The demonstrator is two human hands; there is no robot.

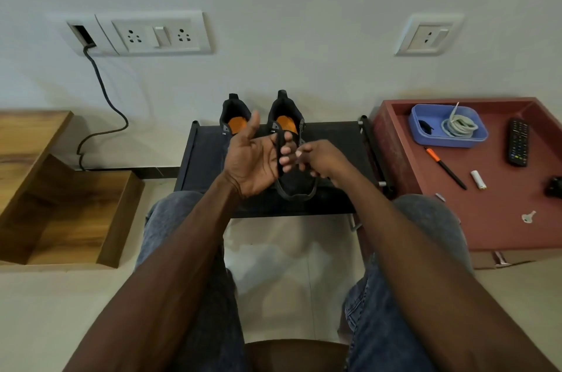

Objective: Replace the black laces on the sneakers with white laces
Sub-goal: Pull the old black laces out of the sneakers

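Two black sneakers (286,125) with orange insoles stand side by side on a low black rack (206,159) against the wall, heels toward it. The person sits before them, knees in grey jeans either side. A black lace (279,156) runs down across the left hand (255,162), flat and dark, then loops below the hands over the toe of the right-hand shoe. That left hand is turned palm up, its fingers curled over the lace, thumb raised. The right hand (319,159) meets it from the side, fingertips pinched at the lace just beside the left fingers. Well to the right, a coil of white laces (459,127) lies in a blue tub (425,131) on a red tray (492,219).
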